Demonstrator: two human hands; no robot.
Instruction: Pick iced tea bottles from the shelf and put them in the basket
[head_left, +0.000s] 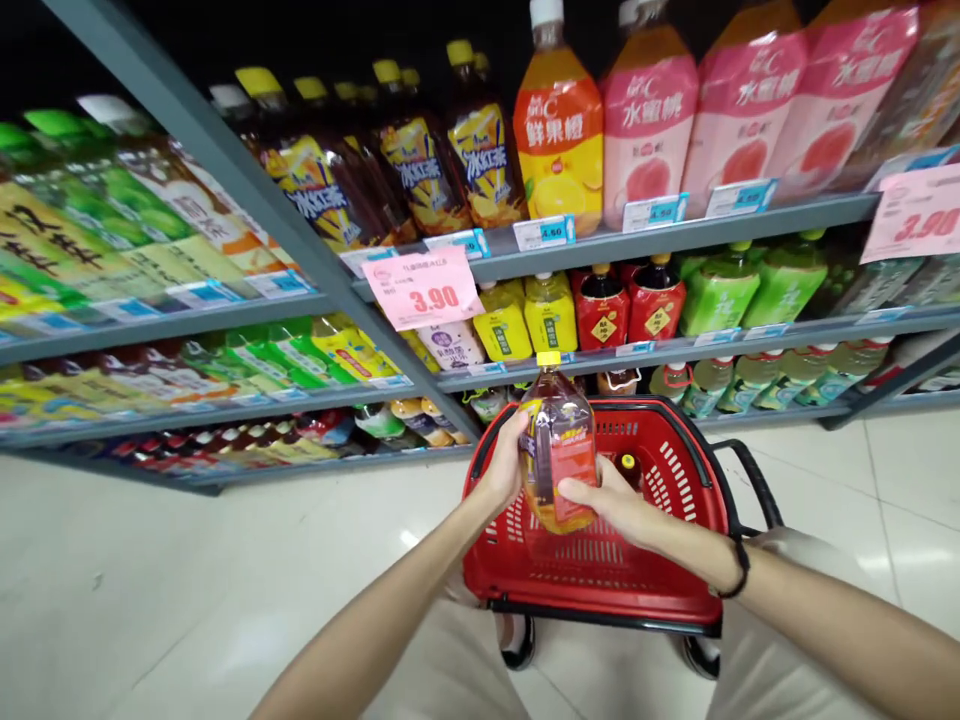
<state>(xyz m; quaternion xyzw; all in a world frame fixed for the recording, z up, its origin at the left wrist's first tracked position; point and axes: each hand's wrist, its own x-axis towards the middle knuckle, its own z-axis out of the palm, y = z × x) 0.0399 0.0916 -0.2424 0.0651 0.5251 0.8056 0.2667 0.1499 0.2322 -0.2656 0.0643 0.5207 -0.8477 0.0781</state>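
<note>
The left hand (pixel 504 462) and right hand (pixel 600 492) gripped an amber plastic bottle (pixel 559 450) from either side, fingers curled, so a slip on its smooth label could have dropped it into the red shopping basket (pixel 600 560) below.

This is a supermarket drinks aisle: long grey metal shelves (pixel 660 245) lined with plastic bottles of tea and juice (pixel 559 130), pink paper price cards (pixel 422 288), a red plastic shopping basket (pixel 592 590), pale glossy floor tiles (pixel 187 570).

FLOOR: glossy pale tile floor (pixel 150 600) is stretching across the near left and right, catching bright ceiling reflections | SHELVING: long grey metal shelving unit (pixel 217 170) is running along the far side, slanting leftward | ABOVE: black shadow (pixel 135 40) is filling the far top
</note>
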